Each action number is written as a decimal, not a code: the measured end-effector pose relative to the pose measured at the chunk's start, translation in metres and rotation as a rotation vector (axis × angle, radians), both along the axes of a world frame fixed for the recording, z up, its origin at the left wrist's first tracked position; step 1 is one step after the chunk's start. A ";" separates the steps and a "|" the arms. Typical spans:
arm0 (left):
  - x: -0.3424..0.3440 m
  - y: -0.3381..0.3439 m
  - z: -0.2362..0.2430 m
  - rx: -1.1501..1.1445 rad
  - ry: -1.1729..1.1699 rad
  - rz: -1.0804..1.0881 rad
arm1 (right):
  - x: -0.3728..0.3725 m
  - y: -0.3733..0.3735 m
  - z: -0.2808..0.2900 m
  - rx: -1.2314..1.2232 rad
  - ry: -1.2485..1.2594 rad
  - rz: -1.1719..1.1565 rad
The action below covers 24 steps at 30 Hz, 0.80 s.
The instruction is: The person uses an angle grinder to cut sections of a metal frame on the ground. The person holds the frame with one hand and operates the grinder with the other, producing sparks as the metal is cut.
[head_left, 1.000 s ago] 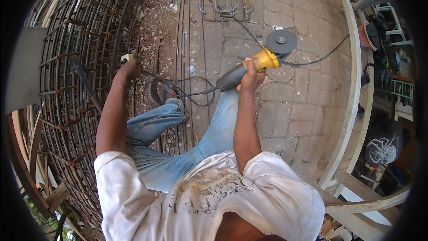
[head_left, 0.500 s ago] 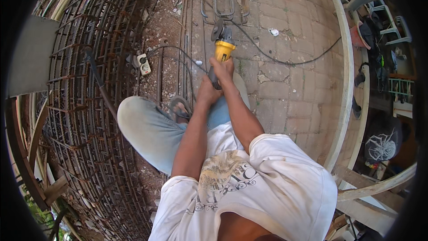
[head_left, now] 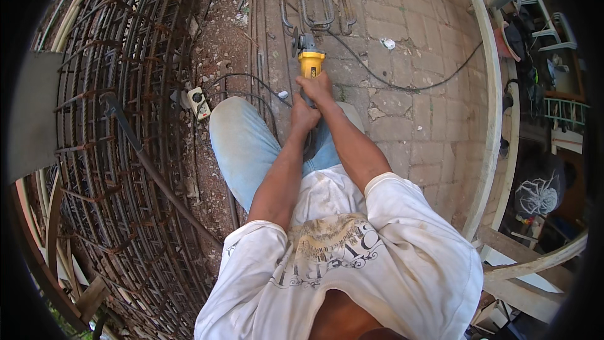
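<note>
Angle grinder, one: right hand and left hand closed around it, right nearer the disc; long axis pointing forward, toward the nearby bent-steel frame.

We look down on an outdoor work yard in soft, even daylight. Worn rectangular paving covers the floor, with weeds in some joints and a crumpled white scrap on top. Left of it we see a strip of reddish, stony soil, then a bank of rusty rebar cages beside a plain grey panel. Green foliage shows at our lower left. On our right, a pale timber rail borders a dim, cluttered storage area, where we make out white plastic chairs, a reddish container and a green rack.
</note>
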<state>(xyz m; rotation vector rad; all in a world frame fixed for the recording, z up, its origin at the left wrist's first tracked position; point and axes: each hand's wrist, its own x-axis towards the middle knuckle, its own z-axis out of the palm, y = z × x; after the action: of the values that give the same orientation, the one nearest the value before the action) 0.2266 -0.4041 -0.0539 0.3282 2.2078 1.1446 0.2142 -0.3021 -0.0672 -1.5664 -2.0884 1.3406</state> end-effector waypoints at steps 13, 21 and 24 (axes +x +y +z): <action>-0.003 0.012 -0.012 0.005 -0.082 -0.019 | 0.000 0.015 -0.004 -0.144 -0.065 0.030; -0.003 0.024 -0.005 0.023 -0.087 0.008 | -0.004 0.023 0.002 -0.028 -0.129 0.049; -0.004 0.026 -0.001 0.044 -0.077 0.017 | -0.005 0.027 0.007 -0.086 -0.144 0.060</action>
<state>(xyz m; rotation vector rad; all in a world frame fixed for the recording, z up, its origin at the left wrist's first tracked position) 0.2224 -0.3785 -0.0546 0.2803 2.1248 1.1964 0.2093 -0.2755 -0.0604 -1.6944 -2.2058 1.3927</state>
